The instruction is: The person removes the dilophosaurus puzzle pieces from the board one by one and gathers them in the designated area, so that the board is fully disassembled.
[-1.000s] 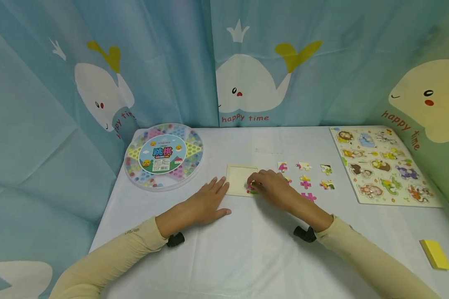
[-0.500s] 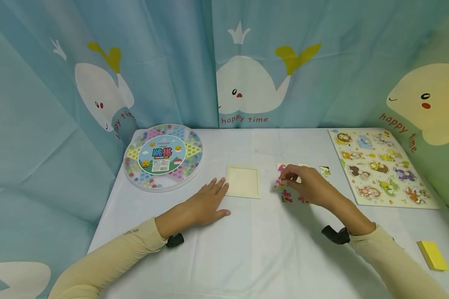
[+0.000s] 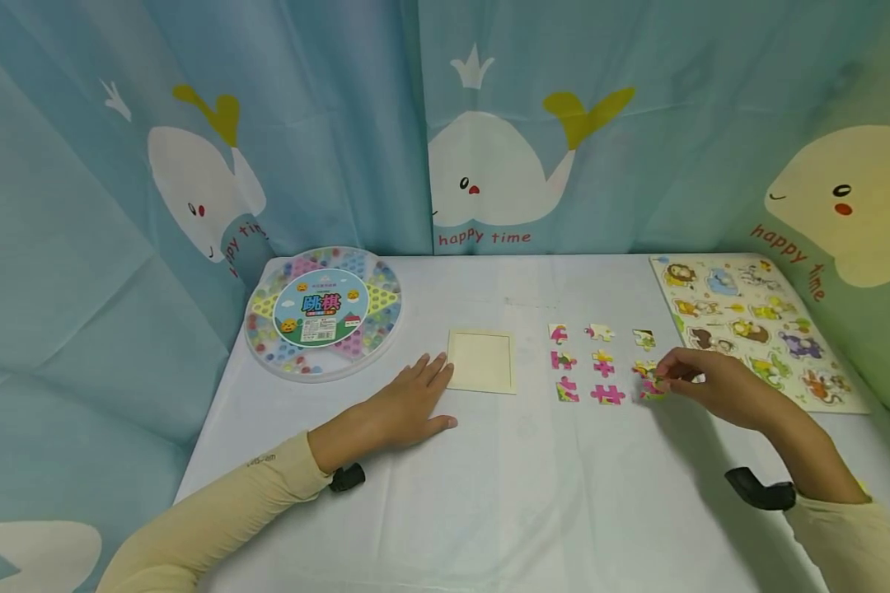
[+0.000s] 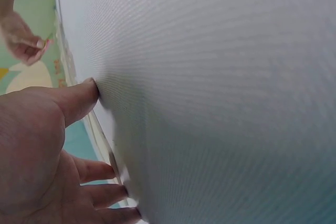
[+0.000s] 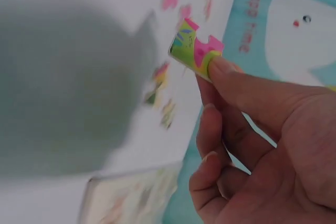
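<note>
My right hand [image 3: 719, 385] pinches a pink and green jigsaw piece [image 5: 195, 48] between thumb and fingers, as the right wrist view shows. It is held at the right side of the loose jigsaw pieces [image 3: 606, 394], which lie in rough rows on the white table. My left hand [image 3: 408, 403] lies flat on the table, fingers spread. Its fingertips [image 3: 443, 362] touch the left edge of a square cream puzzle tray [image 3: 513, 362], whose recess shows no pieces. In the left wrist view, the thumb and fingers of the left hand [image 4: 52, 145] reach down to the tabletop.
A round Chinese checkers set [image 3: 322, 313] with coloured marbles stands at the back left. At the back right lies a board of animal pictures [image 3: 756, 329], partly behind the right hand. A curtain with whales [image 3: 489, 173] hangs behind the table.
From over the tray, my right hand has moved right, past the left pieces to the right-hand ones. The piece seen over the tray is gone from there. The left hand has stayed still.
</note>
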`<action>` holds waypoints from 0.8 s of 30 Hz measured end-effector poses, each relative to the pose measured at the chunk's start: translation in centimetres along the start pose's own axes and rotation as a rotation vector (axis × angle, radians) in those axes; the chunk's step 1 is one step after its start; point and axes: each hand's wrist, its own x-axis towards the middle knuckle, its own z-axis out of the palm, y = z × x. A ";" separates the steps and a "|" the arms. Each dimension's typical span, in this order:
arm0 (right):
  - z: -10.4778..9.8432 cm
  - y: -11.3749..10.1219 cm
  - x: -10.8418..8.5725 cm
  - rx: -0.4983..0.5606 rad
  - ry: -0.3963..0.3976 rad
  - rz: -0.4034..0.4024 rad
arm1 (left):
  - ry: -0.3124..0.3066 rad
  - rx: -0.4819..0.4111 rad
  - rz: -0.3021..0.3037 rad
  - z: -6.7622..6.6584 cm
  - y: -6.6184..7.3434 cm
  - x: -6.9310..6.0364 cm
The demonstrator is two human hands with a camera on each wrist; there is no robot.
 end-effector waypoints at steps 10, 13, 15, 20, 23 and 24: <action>0.9 1.4 -0.5 0.060 -0.075 0.123 | -0.002 0.005 -0.013 -0.2 -0.3 -0.2; 1.3 1.3 0.0 0.023 -0.087 0.146 | -0.003 0.001 -0.015 -0.3 -0.3 -0.3; 1.5 1.2 0.3 -0.004 -0.097 0.149 | -0.005 0.001 -0.017 -0.3 -0.3 -0.3; 2.0 1.2 0.7 -0.046 -0.096 0.151 | -0.002 -0.002 -0.018 -0.3 -0.3 -0.3; 2.3 1.2 0.6 -0.064 -0.081 0.155 | 0.003 -0.001 -0.015 -0.3 -0.4 -0.2; 2.4 1.2 0.6 -0.069 -0.076 0.157 | 0.004 0.000 -0.015 -0.2 -0.4 -0.2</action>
